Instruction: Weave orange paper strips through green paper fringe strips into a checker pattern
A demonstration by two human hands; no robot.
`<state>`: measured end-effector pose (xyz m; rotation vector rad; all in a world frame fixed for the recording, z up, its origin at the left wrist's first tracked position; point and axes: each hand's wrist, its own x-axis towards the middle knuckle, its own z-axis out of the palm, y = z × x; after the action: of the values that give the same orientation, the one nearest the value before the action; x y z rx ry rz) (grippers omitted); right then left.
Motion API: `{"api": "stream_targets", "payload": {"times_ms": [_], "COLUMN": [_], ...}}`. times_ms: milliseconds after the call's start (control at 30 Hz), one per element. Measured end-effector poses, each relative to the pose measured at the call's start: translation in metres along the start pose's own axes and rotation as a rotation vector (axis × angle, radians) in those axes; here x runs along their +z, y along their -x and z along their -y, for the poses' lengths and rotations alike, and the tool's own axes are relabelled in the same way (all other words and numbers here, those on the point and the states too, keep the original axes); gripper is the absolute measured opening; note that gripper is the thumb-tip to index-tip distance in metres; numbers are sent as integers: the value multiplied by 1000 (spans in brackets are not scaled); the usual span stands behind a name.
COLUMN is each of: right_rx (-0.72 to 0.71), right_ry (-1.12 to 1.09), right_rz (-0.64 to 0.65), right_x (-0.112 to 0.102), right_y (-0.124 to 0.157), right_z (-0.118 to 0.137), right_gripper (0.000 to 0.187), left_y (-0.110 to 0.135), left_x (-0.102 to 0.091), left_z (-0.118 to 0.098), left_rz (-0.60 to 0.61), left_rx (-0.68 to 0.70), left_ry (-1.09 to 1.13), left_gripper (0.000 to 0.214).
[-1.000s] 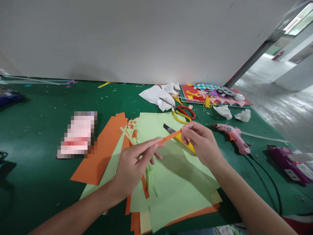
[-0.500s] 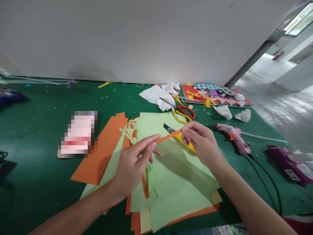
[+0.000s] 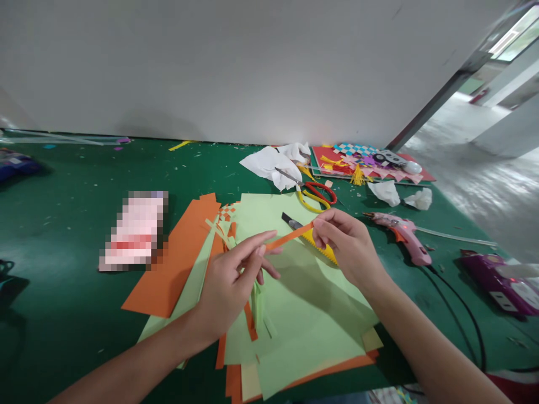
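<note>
Head view, closest stuff first. Got both hands raised over a stack of pale green paper sheets point(image 3: 311, 314), with orange edges at the bottom. Pinching one end of a narrow orange paper strip point(image 3: 288, 237) in the right hand point(image 3: 347, 241), thumb against fingertips. Holding the other end in the left hand point(image 3: 233, 286), pretty lightly by the look of it, thumb on the tip and other fingers spread. So, strung between the two, clear of the paper, slanting up to the right. Could crease or tear if tugged too hard from both ends. Could also slip out on the left, with so little caught there, and get lost among the loose thin green and orange paper strips point(image 3: 258, 308) just below.

Behind the strip, lying on the sheets: a yellow-handled cutter with a dark tip point(image 3: 311, 241). Could nick a finger if brushed when lowering the right hand.

Off right on the green table point(image 3: 76, 314), a pink plastic glue gun point(image 3: 406, 238) on a black cord point(image 3: 471, 317). Could burn if hot (can't tell), or get dragged if snagged.

Farther back, scissors with red and yellow handles point(image 3: 309, 184), resting partly on crumpled white tissue point(image 3: 267, 163). Could get knocked by a careless reach.
</note>
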<state>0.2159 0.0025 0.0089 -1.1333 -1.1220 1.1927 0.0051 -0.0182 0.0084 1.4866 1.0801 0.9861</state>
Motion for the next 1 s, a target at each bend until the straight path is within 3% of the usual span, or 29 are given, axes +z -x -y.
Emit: {"api": "stream_targets", "payload": {"times_ms": [567, 667, 800, 900, 1000], "right_rx": [-1, 27, 133, 194, 134], "right_ry": [4, -46, 6, 202, 536], "right_rz": [1, 86, 309, 440, 462], "right_x": [0, 1, 3, 8, 15], "right_y": [0, 2, 5, 7, 9], "right_z": [0, 3, 5, 1, -8], "right_gripper": [14, 13, 13, 14, 10], "left_y": [-2, -5, -12, -18, -23], "left_x": [-2, -4, -10, -15, -18], "left_z": [-1, -2, -4, -3, 2], "left_rz": [13, -54, -149, -192, -198], "left_rx": [-49, -18, 9, -14, -36], "left_ry": [102, 132, 175, 199, 215], "left_gripper": [36, 37, 32, 28, 25]}}
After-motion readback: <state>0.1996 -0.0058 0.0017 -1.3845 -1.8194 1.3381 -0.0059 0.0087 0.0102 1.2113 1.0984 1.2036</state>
